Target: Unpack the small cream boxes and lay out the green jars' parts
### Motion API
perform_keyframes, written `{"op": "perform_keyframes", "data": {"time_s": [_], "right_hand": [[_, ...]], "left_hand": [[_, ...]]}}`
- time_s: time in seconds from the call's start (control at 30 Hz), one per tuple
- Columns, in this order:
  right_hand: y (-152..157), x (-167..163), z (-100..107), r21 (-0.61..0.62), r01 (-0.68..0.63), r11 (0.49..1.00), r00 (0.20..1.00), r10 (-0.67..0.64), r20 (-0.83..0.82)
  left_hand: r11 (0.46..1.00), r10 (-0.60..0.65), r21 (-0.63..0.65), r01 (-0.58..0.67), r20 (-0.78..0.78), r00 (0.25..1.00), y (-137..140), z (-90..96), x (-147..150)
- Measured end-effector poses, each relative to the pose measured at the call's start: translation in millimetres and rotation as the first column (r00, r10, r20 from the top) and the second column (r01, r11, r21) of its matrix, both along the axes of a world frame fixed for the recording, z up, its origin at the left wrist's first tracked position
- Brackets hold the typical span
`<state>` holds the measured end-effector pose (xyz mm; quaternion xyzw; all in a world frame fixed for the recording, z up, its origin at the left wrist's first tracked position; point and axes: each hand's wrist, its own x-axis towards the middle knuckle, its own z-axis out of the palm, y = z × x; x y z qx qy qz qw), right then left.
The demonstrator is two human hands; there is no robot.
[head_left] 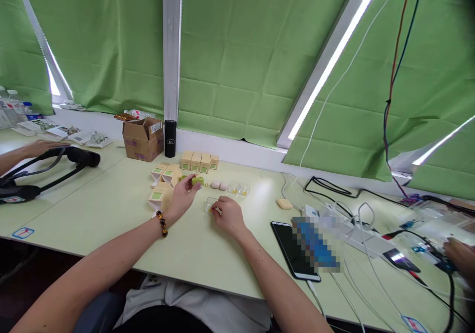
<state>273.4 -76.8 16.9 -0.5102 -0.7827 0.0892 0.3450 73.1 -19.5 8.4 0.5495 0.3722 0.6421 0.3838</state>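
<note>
My left hand (183,196), with a beaded bracelet on its wrist, pinches a small green block-like piece (198,181). Another green bit shows partly behind the fingers. My right hand (229,215) has its fingers closed at the rim of a small clear cup (210,204) resting on the table. Beyond it, two small pink pieces (218,185) lie side by side. To their right stand two more clear cups (238,189) with yellow spots at their bases. Opened small kraft boxes (158,197) with green labels lie beside my left hand.
A row of closed kraft boxes (199,161) stands at the back, near a cardboard carton (143,140) and a black tumbler (170,139). On the right lie a phone (293,250), a power strip (365,239) and cables. Other people's hands show at both sides; a black headset (52,169) is left.
</note>
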Motion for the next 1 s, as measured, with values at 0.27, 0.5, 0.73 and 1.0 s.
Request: {"op": "perform_keyframes", "data": {"time_s": [0.27,0.5,0.73,1.0], "right_hand": [[9.7,15.7,15.1,-0.079,-0.449,0.890,0.211,0.020,-0.977],[15.7,37.3,23.3,-0.080,0.010,0.997,0.482,-0.075,-0.873],[8.7,74.5,49.9,0.070,0.628,0.775,0.755,-0.628,0.188],[19.1,83.9,40.6,-0.154,0.651,0.743,0.703,-0.514,0.492]], "left_hand": [[0.996,-0.037,-0.081,0.042,0.062,0.997,-8.4,6.0,3.9],[0.992,-0.061,-0.108,0.067,0.063,0.996,-11.9,9.5,4.3],[0.993,-0.077,-0.088,0.080,0.040,0.996,-13.6,9.6,6.7],[0.992,-0.075,-0.104,0.074,-0.002,0.997,-15.5,10.5,6.4]]}}
